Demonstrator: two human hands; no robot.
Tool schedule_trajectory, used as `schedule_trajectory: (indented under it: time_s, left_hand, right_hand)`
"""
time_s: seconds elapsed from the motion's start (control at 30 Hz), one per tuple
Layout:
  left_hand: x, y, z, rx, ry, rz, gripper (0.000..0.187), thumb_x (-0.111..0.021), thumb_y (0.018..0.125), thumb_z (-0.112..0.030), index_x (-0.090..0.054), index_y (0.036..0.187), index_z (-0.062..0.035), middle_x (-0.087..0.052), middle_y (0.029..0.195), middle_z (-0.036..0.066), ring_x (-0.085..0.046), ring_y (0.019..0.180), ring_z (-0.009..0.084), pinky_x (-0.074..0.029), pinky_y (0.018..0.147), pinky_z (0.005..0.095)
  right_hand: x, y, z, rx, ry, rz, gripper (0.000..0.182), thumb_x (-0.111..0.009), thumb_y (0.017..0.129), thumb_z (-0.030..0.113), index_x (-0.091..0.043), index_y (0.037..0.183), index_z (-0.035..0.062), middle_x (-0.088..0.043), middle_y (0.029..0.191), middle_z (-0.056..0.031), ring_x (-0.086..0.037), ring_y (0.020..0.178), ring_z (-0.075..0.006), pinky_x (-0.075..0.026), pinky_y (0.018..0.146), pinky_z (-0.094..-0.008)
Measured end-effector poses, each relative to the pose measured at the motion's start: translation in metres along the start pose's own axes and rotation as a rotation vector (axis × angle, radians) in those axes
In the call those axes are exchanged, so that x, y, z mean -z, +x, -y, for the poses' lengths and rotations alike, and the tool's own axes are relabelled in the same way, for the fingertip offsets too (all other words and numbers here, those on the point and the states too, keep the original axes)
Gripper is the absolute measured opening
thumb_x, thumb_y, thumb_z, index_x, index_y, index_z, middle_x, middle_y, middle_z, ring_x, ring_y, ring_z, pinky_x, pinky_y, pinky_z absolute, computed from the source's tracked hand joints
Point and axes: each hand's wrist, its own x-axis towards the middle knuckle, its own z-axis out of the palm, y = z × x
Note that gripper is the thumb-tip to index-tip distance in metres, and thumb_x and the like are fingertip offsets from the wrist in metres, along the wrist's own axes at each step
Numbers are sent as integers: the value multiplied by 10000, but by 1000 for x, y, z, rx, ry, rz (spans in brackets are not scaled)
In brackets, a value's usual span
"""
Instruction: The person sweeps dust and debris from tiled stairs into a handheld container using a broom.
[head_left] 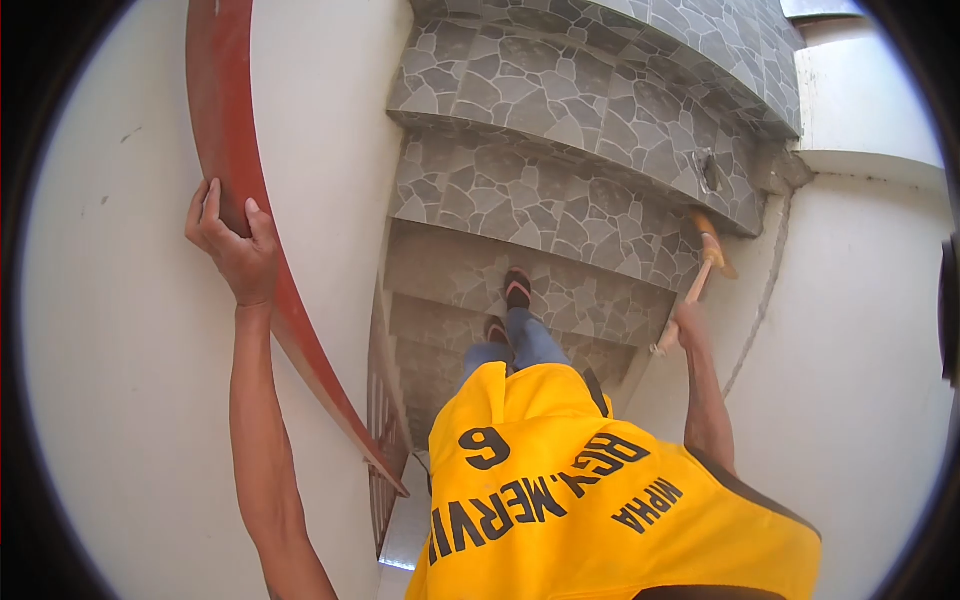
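Note:
My left hand [238, 248] rests on a red handrail [222, 95], with the fingers bent over one edge and the thumb at the other. Low on the right side, my right hand [690, 324] is closed around the pale handle of a short tool with an orange-yellow head [711, 245]. That head points up the stairs and overlaps the tiled step [560, 195] near the wall; its exact kind is unclear. The right hand is slightly blurred.
Stairs with grey stone-pattern tiles curve upward ahead. My sandalled foot [517, 288] is on a lower step. A white wall [840, 310] borders the right side, and another pale wall [110, 300] the left. Red balusters [382, 430] stand below the handrail.

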Motion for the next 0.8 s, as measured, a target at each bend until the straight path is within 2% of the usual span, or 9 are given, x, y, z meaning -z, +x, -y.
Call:
schedule_trajectory:
  time_s: [0.07, 0.1, 0.13, 0.23, 0.33, 0.53, 0.6, 0.7, 0.8]
  left_hand:
    - [0, 2, -1, -17, 7, -7, 456, -537, 848, -65, -353, 1263, -12, -319, 1301, 177, -294, 1218, 318, -328, 1003, 433]
    - [1, 1, 0, -28, 11, -5, 456, -537, 850, -68, -353, 1263, -9, -319, 1302, 179, -294, 1218, 318, -327, 1004, 433]
    - [1, 0, 1, -29, 20, -3, 457, -537, 851, -71, -353, 1264, -7, -320, 1302, 183, -294, 1217, 319, -327, 1004, 432]
    - [0, 1, -3, -33, 40, -1, 465, -541, 850, -73, -347, 1267, -5, -319, 1299, 191, -297, 1216, 325, -336, 1001, 432]
    - [4, 2, -6, -49, 65, 19, 481, -546, 842, -65, -332, 1270, -11, -312, 1293, 194, -300, 1218, 334, -357, 993, 439]
    - [-1, -2, 3, -61, 20, -13, 460, -536, 859, -84, -347, 1271, -7, -328, 1297, 191, -301, 1217, 332, -313, 1013, 431]
    - [0, -1, 2, -57, 21, -3, 459, -535, 859, -83, -345, 1271, -14, -329, 1295, 189, -301, 1218, 329, -314, 1012, 430]
    - [2, 1, 1, -59, 36, 6, 484, -549, 842, -73, -338, 1273, -17, -319, 1291, 195, -304, 1207, 330, -334, 995, 437]
    - [3, 2, 1, -36, 29, 11, 489, -555, 837, -74, -341, 1273, -17, -323, 1290, 194, -303, 1205, 329, -329, 996, 436]
  right_hand:
    - [-26, 21, 8, -73, 93, -45, 161, -540, 687, 123, -480, 649, -21, -464, 579, -70, -475, 488, -166, -384, 428, -349]
    - [-53, 47, -28, 38, 141, -15, 144, -540, 688, 115, -509, 627, -12, -461, 557, -53, -504, 508, -163, -397, 433, -348]
    - [-87, 42, -8, -32, -151, 78, 123, -548, 695, 90, -531, 599, 14, -477, 553, -30, -522, 534, -152, -398, 430, -331]
    - [-219, -1, 20, 353, -633, 481, 193, -583, 746, 193, -555, 723, 3, -576, 727, -121, -598, 670, -213, -460, 581, -366]
    - [-274, -58, 84, 114, -557, 411, 288, -587, 801, 258, -554, 885, -16, -644, 908, -196, -654, 789, -250, -504, 701, -389]
    - [-178, -90, 124, 317, -278, 693, 402, -532, 861, 250, -509, 1210, 53, -601, 756, -110, -586, 599, -193, -477, 535, -317]
    - [-119, -112, 133, 72, -160, 714, 434, -521, 880, 243, -477, 1295, 126, -528, 678, -43, -507, 526, -148, -448, 502, -291]
    - [-38, -125, 120, -69, -132, 517, 350, -509, 897, 214, -539, 1231, 112, -479, 640, 6, -450, 486, -78, -408, 424, -245]
    - [8, -97, 76, -187, -33, 335, 312, -434, 910, 168, -549, 1173, 47, -475, 640, 15, -458, 468, -90, -399, 398, -257]
